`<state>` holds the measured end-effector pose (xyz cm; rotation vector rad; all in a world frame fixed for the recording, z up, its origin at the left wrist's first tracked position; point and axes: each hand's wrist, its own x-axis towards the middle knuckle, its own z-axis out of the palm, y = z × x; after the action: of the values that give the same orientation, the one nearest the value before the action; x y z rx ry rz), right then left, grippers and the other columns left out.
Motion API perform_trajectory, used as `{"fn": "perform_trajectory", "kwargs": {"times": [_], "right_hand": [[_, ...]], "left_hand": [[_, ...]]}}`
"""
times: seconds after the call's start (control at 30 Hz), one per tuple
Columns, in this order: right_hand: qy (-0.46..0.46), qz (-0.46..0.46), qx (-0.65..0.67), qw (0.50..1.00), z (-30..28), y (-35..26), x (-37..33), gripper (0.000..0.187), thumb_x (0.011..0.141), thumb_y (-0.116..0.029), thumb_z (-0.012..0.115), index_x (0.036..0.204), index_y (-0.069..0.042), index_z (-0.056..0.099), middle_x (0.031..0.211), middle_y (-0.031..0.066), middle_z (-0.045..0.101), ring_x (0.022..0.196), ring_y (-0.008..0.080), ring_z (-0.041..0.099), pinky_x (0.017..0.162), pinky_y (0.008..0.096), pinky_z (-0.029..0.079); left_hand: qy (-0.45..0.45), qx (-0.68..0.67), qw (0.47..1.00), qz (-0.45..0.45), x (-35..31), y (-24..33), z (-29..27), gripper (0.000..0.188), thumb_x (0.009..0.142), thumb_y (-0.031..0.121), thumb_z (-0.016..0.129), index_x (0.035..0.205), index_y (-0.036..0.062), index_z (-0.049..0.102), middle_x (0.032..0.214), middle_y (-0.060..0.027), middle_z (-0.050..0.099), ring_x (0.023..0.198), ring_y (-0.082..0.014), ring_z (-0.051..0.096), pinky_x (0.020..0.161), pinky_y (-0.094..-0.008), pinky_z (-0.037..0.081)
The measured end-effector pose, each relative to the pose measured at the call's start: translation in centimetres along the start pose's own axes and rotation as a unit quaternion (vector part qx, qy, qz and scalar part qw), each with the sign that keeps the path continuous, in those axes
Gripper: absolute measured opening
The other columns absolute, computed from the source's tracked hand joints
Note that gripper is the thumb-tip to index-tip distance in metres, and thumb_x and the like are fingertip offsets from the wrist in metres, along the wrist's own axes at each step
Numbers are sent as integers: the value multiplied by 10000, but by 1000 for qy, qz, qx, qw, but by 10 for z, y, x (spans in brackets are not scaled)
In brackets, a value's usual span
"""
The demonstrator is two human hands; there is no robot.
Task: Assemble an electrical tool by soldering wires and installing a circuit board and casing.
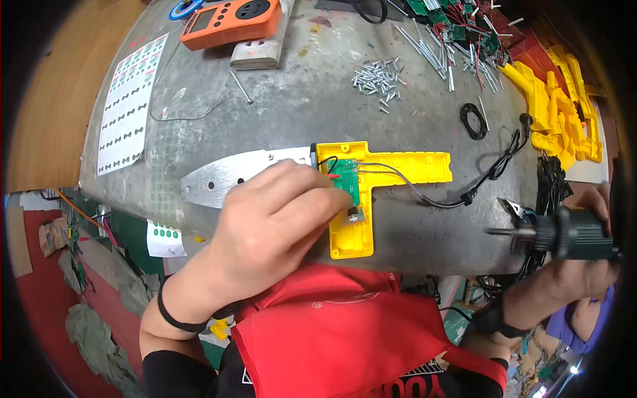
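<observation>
From here I can't tell whether my left fingers (317,202) grip the board (348,178), perhaps steadying it; at 3 o'clock, my right hand (582,273) holds the driver (584,236).

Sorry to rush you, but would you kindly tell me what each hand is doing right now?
Left hand: fingers bent together at the green circuit board; whether they grip anything cannot be told.
Right hand: closed, holding the power screwdriver.
</observation>
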<state>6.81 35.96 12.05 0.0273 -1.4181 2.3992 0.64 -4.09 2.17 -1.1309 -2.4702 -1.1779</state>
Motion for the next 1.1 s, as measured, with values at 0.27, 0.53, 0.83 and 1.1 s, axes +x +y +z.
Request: {"fn": "perform_trajectory", "kwargs": {"times": [0.27,0.53,0.83,1.1], "right_hand": [[-153,-58,157,974,136,116,-2,478,713,-169,700,1085,-11,444,800,1,470,680,79,461,711,258,374],[-148,-50,144,977,140,129,0,494,776,-270,694,1116,-25,432,780,-7,486,655,69,466,683,245,362],[-134,-65,112,982,136,133,-2,504,793,-306,674,1143,-31,436,778,-2,506,658,87,472,662,254,365],[-156,-70,46,984,134,142,-4,548,869,-416,572,1214,-6,456,783,2,477,657,109,438,664,273,364]], "left_hand": [[42,-79,996,-21,-3,-8,13,304,681,-69,725,969,14,677,817,-95,655,697,-244,601,638,-327,468],[55,-115,991,-34,-3,-14,13,305,680,-63,729,972,15,692,781,-84,653,667,-228,586,622,-325,455],[85,-51,995,6,1,-12,21,358,638,-15,730,988,9,661,744,-75,608,704,-283,572,610,-354,471],[32,-14,999,-19,0,-5,20,530,641,85,769,1148,21,625,912,-74,663,948,-286,587,884,-452,419]]}}
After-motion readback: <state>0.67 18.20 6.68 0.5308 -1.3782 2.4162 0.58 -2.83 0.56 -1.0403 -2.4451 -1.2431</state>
